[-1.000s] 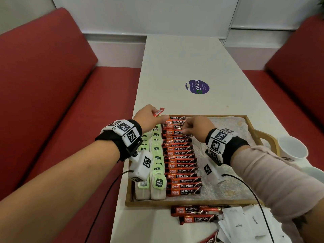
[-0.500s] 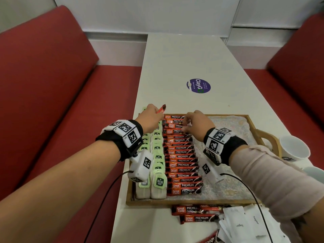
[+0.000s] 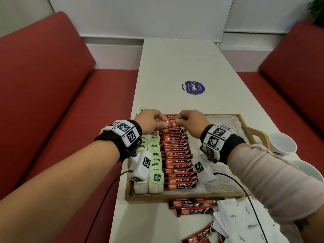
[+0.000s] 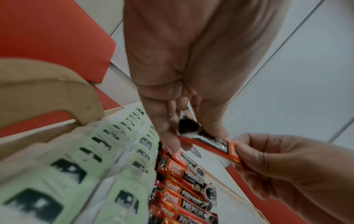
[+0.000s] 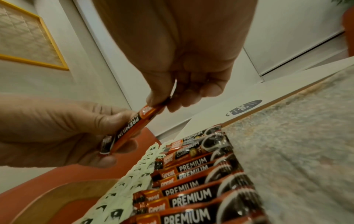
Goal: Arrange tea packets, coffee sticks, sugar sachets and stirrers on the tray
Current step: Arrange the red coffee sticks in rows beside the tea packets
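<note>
Coffee stick (image 3: 169,124) held clear above the far end of the tray (image 3: 184,197), pinched at one end by the left hand (image 3: 150,122) and at the other by the right hand (image 3: 190,122); both hands clamped on it, thumb against fingertips, as both wrist views confirm. Row of coffee sticks (image 3: 177,155) laid crosswise down the middle of the tray, overlapping neatly toward the near edge, with two columns of tea packets (image 3: 155,160) along its left side. Right portion of the tray lining bare. Outstanding stock noted on the table by the near edge: loose coffee sticks (image 3: 191,206) and white sugar sachets (image 3: 235,218) in an untidy heap. No stirrers identifiable in any view. Step in hand judged to be placement of the held stick at the far end of the row. Recommended: keep the stick level and parallel to its neighbours, printed face up, ends in line with those already laid; lower onto the gap by the far rim, then release both ends together. Avoid dragging across the stick beneath, since the glossy wrappers likely slide and the overlap would be disturbed. Keep the left knuckles off the tea packet tags just beside. Task judged roughly half complete.
</note>
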{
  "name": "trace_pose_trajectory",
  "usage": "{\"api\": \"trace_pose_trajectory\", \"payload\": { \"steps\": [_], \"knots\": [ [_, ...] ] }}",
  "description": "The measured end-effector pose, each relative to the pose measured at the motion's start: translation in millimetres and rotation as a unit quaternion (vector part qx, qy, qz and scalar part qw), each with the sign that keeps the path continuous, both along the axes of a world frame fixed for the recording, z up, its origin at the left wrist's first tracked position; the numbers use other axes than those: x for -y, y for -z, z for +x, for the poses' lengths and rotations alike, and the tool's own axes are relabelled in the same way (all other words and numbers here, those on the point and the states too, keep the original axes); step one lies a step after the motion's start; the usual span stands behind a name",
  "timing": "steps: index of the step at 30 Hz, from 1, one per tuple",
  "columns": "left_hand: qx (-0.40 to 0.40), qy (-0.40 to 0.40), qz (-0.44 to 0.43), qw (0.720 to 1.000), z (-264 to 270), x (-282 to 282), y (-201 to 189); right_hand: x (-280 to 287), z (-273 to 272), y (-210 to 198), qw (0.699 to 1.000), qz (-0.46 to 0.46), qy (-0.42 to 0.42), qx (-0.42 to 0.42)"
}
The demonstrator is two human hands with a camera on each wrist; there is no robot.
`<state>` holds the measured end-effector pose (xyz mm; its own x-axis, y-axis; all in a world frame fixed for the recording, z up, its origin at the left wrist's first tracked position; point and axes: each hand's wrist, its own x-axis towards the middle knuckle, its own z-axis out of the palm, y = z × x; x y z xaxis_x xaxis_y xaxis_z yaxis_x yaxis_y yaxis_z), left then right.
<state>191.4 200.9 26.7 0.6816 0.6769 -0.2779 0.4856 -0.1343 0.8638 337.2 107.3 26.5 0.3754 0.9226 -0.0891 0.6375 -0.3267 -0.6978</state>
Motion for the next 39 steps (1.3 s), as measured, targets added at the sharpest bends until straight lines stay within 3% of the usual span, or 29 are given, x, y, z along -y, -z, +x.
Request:
{"api": "trace_pose_trajectory", "payload": {
  "steps": [7, 14, 21, 24, 26, 28, 31, 33, 35, 39],
  "knots": [
    [-0.063, 0.034, 0.01, 0.997, -6, -1, 8, 16, 10, 12, 0.998, -0.017, 0.026, -0.053],
    [-0.098, 0.003, 0.116, 0.988, 5, 1, 14, 14, 22, 25, 0.997, -0.054, 0.062, -0.011],
    [-0.116, 0.089, 0.209, 0.967, 18, 9, 1, 5, 14, 6, 0.998, 0.044, 0.03, -0.02],
    [-0.095, 0.084, 0.222, 0.967, 26, 9, -7, -3, 10, -3, 0.994, 0.089, 0.061, -0.01],
    [-0.057, 0.033, 0.182, 0.981, 27, 7, -7, -4, 9, -2, 0.993, 0.077, 0.071, -0.052],
    [-0.01, -0.019, 0.085, 0.996, 26, 7, -6, -3, 8, 5, 0.995, 0.023, 0.045, -0.082],
    [0.038, -0.061, -0.036, 0.997, 24, 10, -4, 0, 5, 13, 0.996, -0.025, 0.008, -0.084],
    [0.037, -0.059, -0.064, 0.996, 20, 11, -3, 1, 4, 14, 0.996, -0.033, -0.001, -0.086],
    [0.003, -0.044, -0.037, 0.998, 16, 10, -2, 2, 6, 15, 0.997, -0.038, -0.005, -0.066],
    [-0.134, 0.036, 0.12, 0.983, 8, 8, 2, 4, 11, 17, 0.999, -0.045, -0.009, 0.0]
  ]
}}
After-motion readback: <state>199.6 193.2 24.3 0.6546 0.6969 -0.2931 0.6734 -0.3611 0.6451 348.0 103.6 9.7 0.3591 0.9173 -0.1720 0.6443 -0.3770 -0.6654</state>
